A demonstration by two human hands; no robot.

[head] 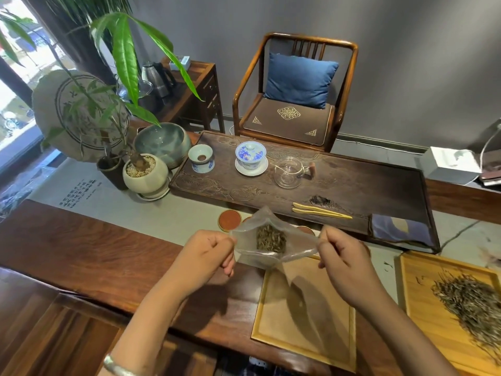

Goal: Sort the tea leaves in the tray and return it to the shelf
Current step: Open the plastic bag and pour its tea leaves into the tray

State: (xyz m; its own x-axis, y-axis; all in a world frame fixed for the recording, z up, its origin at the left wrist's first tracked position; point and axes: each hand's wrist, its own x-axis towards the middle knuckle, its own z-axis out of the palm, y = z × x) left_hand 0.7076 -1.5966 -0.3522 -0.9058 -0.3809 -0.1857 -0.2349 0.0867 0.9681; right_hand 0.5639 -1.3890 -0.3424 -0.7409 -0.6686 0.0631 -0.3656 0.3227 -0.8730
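A clear plastic bag (252, 241) with a clump of dry tea leaves (271, 238) inside hangs above the table. My left hand (207, 252) pinches its left edge and my right hand (343, 252) pinches its right edge, stretching it between them. Right below lies a light wooden tray (306, 316) with a bare surface, shadowed by my hands. A second wooden tray (423, 299) at the far right carries a spread pile of loose tea leaves (471, 302).
A dark carved tea tray (352, 185) holds a blue-and-white gaiwan (250, 157), a strainer cup (201, 158), a glass pitcher (288, 172), bamboo tongs (321, 210) and a folded cloth (398, 229). Potted plant (145, 172) and a ceramic bowl (162, 142) stand left. A chair (295, 90) is behind.
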